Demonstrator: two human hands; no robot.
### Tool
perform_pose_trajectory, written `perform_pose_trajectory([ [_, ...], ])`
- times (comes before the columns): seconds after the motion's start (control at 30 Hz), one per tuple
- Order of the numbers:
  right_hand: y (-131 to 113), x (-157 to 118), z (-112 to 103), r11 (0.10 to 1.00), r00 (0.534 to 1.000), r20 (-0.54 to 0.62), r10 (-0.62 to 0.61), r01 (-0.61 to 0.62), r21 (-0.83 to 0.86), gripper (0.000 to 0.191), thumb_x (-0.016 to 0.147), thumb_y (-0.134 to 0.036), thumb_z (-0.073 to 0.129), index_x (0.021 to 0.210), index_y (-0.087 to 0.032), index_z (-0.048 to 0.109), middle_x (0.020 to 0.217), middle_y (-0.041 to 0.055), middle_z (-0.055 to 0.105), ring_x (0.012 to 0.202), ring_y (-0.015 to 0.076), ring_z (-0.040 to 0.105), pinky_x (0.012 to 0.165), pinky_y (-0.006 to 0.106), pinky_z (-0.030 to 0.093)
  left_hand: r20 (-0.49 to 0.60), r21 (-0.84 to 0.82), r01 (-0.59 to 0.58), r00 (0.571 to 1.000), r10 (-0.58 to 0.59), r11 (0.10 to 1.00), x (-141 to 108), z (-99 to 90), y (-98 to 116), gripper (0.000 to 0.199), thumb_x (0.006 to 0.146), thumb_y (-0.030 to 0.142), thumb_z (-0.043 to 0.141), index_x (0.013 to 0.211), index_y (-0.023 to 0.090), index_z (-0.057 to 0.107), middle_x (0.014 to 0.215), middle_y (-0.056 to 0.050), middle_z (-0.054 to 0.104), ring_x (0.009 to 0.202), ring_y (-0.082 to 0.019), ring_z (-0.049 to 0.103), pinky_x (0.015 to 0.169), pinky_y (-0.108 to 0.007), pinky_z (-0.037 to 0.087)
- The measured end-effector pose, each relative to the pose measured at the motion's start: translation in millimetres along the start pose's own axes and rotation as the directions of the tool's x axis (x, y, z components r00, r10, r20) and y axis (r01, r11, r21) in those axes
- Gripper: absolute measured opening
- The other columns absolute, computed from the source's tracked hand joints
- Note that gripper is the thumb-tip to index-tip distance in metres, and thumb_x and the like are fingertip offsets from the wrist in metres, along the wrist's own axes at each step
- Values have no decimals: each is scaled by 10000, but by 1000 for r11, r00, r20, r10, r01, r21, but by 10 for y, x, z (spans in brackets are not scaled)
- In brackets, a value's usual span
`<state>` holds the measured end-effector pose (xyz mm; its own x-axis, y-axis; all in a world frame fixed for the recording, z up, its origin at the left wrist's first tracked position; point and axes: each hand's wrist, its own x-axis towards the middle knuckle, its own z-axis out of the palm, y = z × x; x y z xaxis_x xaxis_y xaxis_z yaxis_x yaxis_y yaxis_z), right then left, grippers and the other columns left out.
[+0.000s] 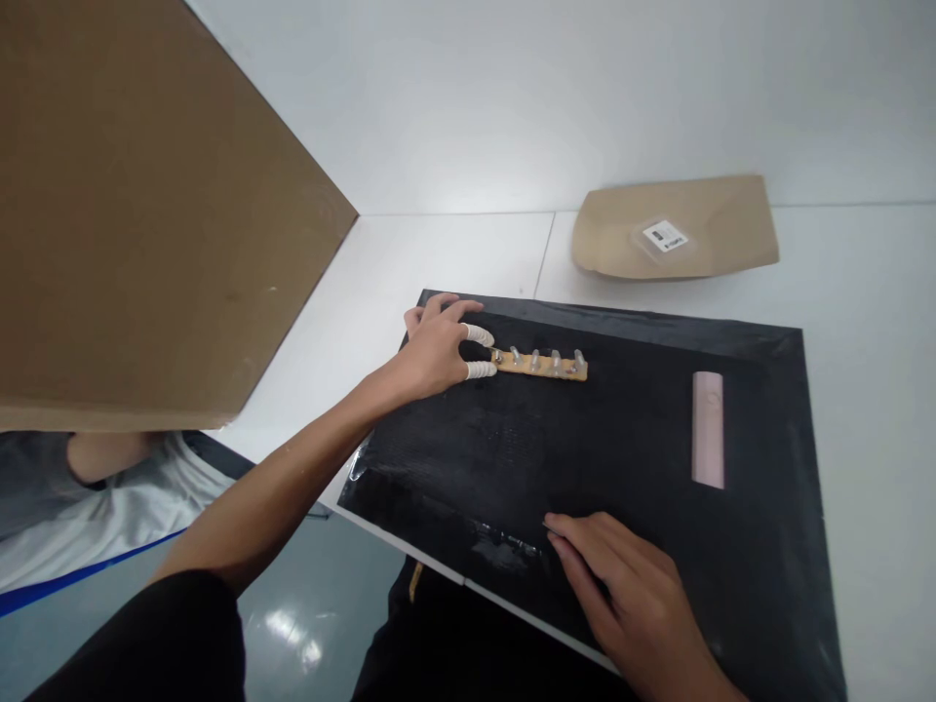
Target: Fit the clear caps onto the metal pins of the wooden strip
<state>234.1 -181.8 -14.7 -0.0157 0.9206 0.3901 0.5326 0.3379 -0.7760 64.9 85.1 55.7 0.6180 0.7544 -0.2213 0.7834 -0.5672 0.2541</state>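
Note:
A tan strip [541, 366] lies on the black mat, with several small clear, rounded pieces standing along it. My left hand [439, 353] reaches to its left end; white ribbed finger cots cover the thumb and index finger, whose tips sit on either side of that end. The other fingers of this hand are spread over the mat. Nearer to me, my right hand [636, 585] has its thumb and index finger pinched together low over the mat. A tiny greyish bit shows at the fingertips, too small to name.
The black mat [600, 448] covers much of the white table [439, 253]. A pink, rounded bar [708, 429] lies at its right. Behind stands a brown paper packet [702, 224] with a white label. A brown board [146, 214] walls the left; another person's arm [109, 453] shows below it.

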Motion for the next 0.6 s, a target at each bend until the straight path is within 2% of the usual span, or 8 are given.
perform_pose_trajectory([
  [0.23,-9,16,-3,1000,1000,-6,7,-7,5,227,1030,-81,569,1205,-148,697,875,23,748,742,125,711,677,251,607,-18,-62,26,999,-27,998,2,38,36,153,889,359,760,974,249,825,1557,-79,572,1513,-422,321,1175,-653,205],
  [0.4,7,-6,4,1000,1000,10,1,-1,-3,239,1037,-77,568,1242,-140,675,905,35,751,771,129,710,700,256,605,-45,-62,43,998,-46,997,-2,27,51,128,884,327,746,940,232,812,1519,-82,617,1497,-403,376,1170,-637,237],
  [0.6,0,2,3,1000,1000,3,1,-1,1,242,1035,-79,566,1239,-152,673,904,31,755,764,134,717,695,257,613,-5,-101,50,999,-51,994,-20,25,44,180,930,329,667,1018,249,802,1519,-79,619,1502,-387,380,1182,-653,230],
])
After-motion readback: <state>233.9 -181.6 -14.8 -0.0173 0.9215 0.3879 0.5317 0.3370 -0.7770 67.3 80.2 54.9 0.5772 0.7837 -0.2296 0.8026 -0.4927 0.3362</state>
